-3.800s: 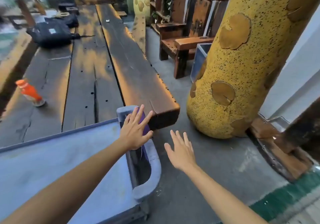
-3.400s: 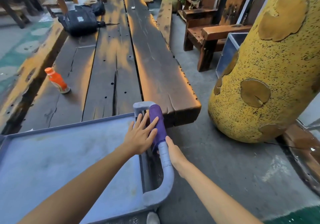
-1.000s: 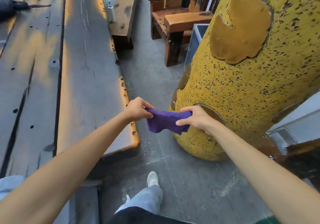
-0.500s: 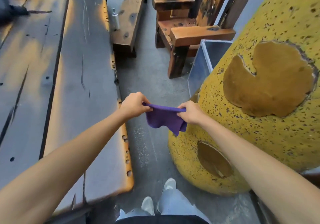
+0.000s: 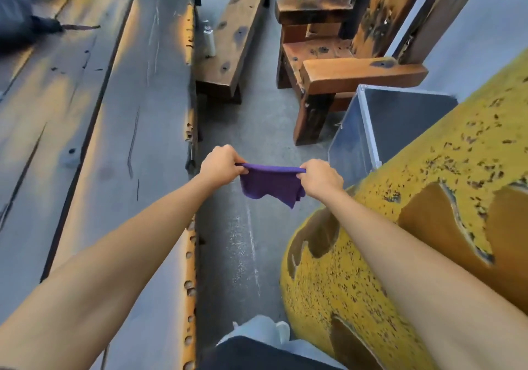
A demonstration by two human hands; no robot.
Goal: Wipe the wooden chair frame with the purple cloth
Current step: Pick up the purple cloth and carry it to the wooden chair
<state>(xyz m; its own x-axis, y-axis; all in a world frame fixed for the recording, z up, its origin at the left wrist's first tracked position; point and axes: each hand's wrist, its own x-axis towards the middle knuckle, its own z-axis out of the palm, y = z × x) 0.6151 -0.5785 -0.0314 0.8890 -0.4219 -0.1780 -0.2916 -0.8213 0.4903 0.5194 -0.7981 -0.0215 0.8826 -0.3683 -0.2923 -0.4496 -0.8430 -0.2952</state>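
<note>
I hold the purple cloth (image 5: 271,185) stretched between both hands above the concrete floor. My left hand (image 5: 221,164) pinches its left corner and my right hand (image 5: 320,178) pinches the right corner; the rest hangs down between them. The wooden chair (image 5: 343,64), heavy and brown with thick armrests, stands ahead and to the right, well beyond the cloth. Its near armrest (image 5: 363,74) faces me and neither hand touches it.
A long wooden table (image 5: 114,141) runs along my left. A big yellow speckled pillar (image 5: 428,227) bulges on my right, with a grey metal bin (image 5: 368,129) behind it. A wooden bench (image 5: 231,38) with a small white bottle (image 5: 208,41) lies ahead. A narrow floor aisle (image 5: 251,129) leads to the chair.
I took the cloth off the grey cart's handle, turned away and walked up the aisle. Over the last second the chair and bin have come closer and the cloth is pulled tauter.
</note>
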